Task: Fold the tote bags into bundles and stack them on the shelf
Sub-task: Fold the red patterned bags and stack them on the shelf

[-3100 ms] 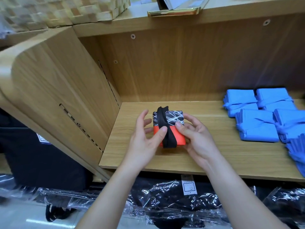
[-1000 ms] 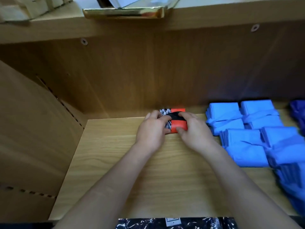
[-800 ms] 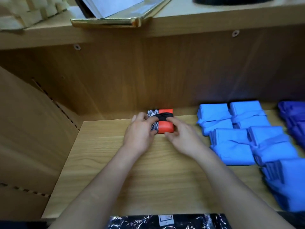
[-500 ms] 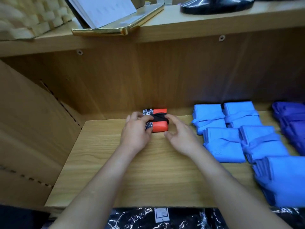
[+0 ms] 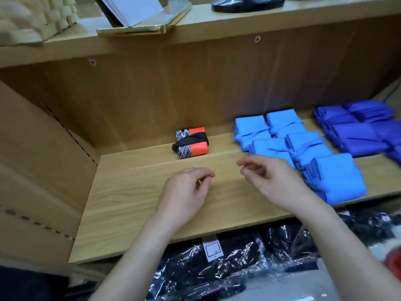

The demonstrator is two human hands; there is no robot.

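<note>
Though hovering over shelf [image 5: 134, 192], L hand [image 5: 184, 192], R hand [image 5: 271, 181] loosely curled, empty; bundle [image 5: 192, 142] at rear; tag [image 5: 211, 249] txt illegible.

- Dark blue bundles [image 5: 358, 131] at the shelf's [image 5: 130, 203] right end run past the picture's edge.
- The woven basket [image 5: 26, 18] on the upper shelf [image 5: 217, 25] is blurred and cropped.
- The label [image 5: 211, 249] below the shelf's front edge: print too small to read.

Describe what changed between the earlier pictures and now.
The left hand and right hand slid the red-and-black bundle to the back of the shelf, let go and drew back, holding nothing. The blue bundles stayed put.
</note>
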